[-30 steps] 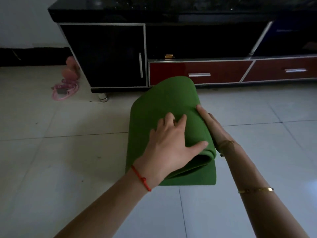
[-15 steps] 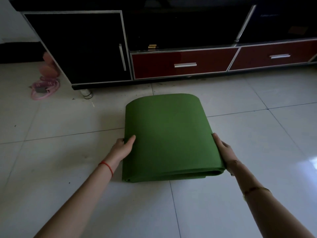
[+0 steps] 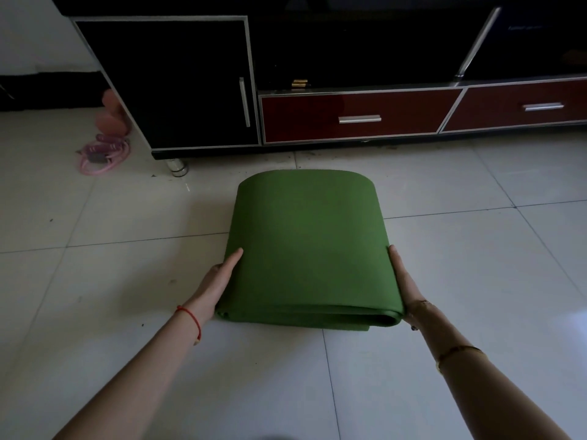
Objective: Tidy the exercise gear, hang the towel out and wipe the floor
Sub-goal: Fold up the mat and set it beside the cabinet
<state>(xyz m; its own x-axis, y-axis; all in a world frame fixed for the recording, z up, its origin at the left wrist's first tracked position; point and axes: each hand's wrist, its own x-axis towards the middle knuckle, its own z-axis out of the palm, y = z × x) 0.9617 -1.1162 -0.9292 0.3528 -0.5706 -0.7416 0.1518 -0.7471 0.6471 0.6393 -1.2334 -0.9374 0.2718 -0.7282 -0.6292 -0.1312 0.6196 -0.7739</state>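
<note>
Head view: folded green foam exercise mat flat on pale tiled floor, left hand and right hand flanking it, fingers straight, pressed on side edges; best squeezed evenly, layers aligned.

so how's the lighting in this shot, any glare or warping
Head view: dim overall, the black cabinet nearly featureless; a bright glare patch on the floor tiles at right; wide-angle bending shows in the cabinet's slanted edges; the green mat stays sharp.
</note>
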